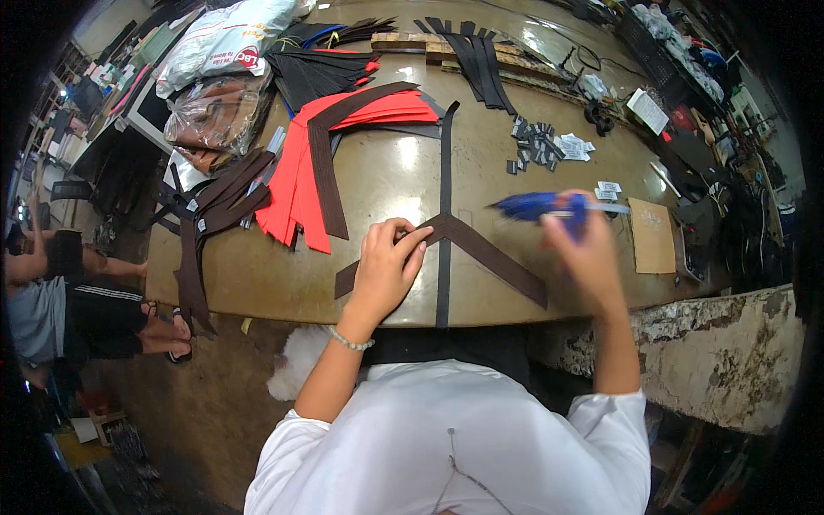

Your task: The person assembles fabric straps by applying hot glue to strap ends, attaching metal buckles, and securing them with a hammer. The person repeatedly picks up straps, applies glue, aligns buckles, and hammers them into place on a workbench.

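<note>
My left hand (pixel 388 266), a beaded bracelet at its wrist, presses a brown stitched V-shaped strip (pixel 496 266) onto the table near its front edge. Its fingers are bent and drawn together just left of the strip's peak. A narrow black strap (pixel 445 163) runs from far to near and meets the V at that peak. To the right, my right hand (pixel 579 245) is raised and smeared by motion. It is closed around what looks like a blue glue gun (pixel 536 206), dark tip pointing left and a pale rod at its back.
Red V-shaped pieces (pixel 292 184) lie fanned left of the strap, a brown one (pixel 322 146) on top. Further left are dark brown strips (pixel 202 215). Small grey pieces (pixel 536 144), white labels (pixel 573 148) and a cardboard piece (pixel 651 236) lie right. Black straps (pixel 481 64) rest behind.
</note>
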`<move>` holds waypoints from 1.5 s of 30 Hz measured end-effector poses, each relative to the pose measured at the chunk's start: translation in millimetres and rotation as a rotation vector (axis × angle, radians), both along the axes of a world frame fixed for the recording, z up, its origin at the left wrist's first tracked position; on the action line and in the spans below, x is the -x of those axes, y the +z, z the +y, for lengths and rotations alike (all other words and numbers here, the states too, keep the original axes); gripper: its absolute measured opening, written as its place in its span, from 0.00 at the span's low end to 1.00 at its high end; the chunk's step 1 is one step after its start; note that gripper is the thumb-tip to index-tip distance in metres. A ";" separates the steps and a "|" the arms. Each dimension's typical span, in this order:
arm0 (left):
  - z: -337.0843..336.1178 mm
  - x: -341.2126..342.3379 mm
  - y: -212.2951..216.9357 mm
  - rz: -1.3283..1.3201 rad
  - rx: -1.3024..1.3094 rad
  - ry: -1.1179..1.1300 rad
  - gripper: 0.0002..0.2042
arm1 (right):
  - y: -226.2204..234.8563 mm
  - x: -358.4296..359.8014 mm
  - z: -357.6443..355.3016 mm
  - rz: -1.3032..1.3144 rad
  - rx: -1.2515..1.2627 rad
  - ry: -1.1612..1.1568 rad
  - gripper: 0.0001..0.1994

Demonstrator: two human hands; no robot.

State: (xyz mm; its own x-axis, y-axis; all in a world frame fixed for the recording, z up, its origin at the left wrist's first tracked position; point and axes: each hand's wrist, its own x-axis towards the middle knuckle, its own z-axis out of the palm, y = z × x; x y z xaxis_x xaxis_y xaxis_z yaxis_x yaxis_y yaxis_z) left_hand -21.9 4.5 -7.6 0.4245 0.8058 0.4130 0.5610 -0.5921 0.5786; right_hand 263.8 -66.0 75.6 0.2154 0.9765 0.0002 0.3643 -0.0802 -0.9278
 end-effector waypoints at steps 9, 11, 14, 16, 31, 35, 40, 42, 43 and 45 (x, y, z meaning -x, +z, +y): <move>-0.4 1.8 2.8 0.004 0.066 -0.008 0.13 | -22.1 39.1 61.6 -0.456 -0.002 0.159 0.26; -0.8 2.0 2.6 0.010 0.068 -0.011 0.13 | -22.0 39.1 59.9 -0.461 0.001 0.174 0.26; -0.9 1.1 2.3 0.006 0.060 -0.005 0.13 | -20.1 39.9 52.5 -0.495 0.027 0.203 0.25; -0.7 0.4 2.2 0.013 0.059 0.002 0.13 | -19.3 43.0 45.0 -0.495 0.026 0.216 0.25; -17.0 9.2 46.4 -0.314 0.153 -0.213 0.11 | -28.8 -99.1 -15.6 -0.469 -0.239 -0.792 0.23; -51.0 29.9 111.6 -0.567 0.626 -1.297 0.08 | -58.4 -181.2 -59.9 -0.653 -0.015 -1.144 0.26; -63.7 19.2 143.3 -0.688 0.546 -1.767 0.11 | -22.6 -150.0 -90.3 -0.969 0.548 -0.987 0.29; -62.6 16.9 146.3 -0.705 0.565 -1.758 0.11 | -7.9 -110.9 -67.0 -0.909 0.232 -0.859 0.26; -64.7 16.3 147.1 -0.707 0.531 -1.740 0.10 | -6.1 -92.3 -45.0 -0.831 0.027 -0.692 0.21; -67.4 18.9 149.2 -0.744 0.506 -1.695 0.09 | -15.6 -57.8 5.3 -0.431 -0.120 -0.336 0.15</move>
